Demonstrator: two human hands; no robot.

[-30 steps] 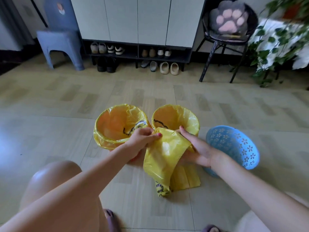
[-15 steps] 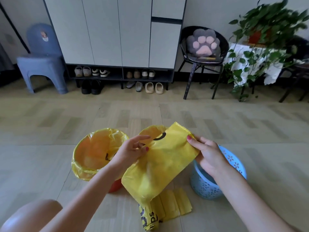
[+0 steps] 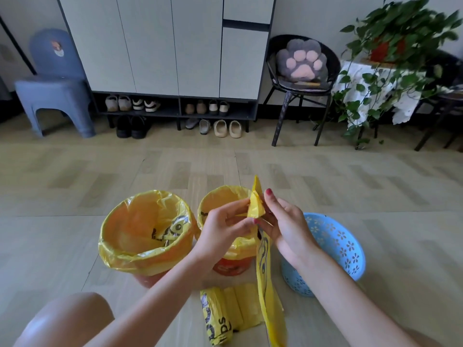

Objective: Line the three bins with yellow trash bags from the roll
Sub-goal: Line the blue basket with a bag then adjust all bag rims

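Both hands pinch the top edge of a yellow bag (image 3: 263,266): left hand (image 3: 223,229) and right hand (image 3: 285,226) meet at its bunched mouth, fingertips close together, likely rubbing the layers apart to open it. Bag hangs edge-on, a thin strip, lower end trailing to the floor (image 3: 375,186) by the roll (image 3: 225,314), which lies flat and partly unrolled just below. Blue bin (image 3: 335,249), at right under the right wrist, is unlined, probably the target. Left bin (image 3: 145,234) and middle bin (image 3: 223,246) already lined, bags folded over rims. Pale tiled floor. Far side: shoe cabinet (image 3: 175,46), blue stool (image 3: 55,96), chair (image 3: 303,78) with paw cushion, potted plant (image 3: 390,46).
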